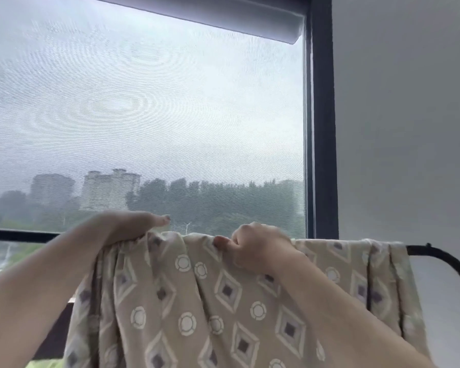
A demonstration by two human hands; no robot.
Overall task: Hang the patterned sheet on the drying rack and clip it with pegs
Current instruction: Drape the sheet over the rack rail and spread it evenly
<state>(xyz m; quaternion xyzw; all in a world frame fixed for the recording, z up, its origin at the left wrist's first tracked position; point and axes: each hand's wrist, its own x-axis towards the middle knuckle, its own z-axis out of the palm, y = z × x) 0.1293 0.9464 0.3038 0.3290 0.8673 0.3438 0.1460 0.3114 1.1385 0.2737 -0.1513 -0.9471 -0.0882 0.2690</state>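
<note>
The patterned sheet (223,301) covers nearly all of the drying rack's top bar (420,249) and runs off the bottom edge. Both forearms are cut off below, and the left hand (125,225) has its fingers buried in bunched cloth.

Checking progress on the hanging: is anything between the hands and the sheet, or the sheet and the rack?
Nothing visible. Left hand and right hand grip the patterned sheet, already draped over the drying rack.
</note>
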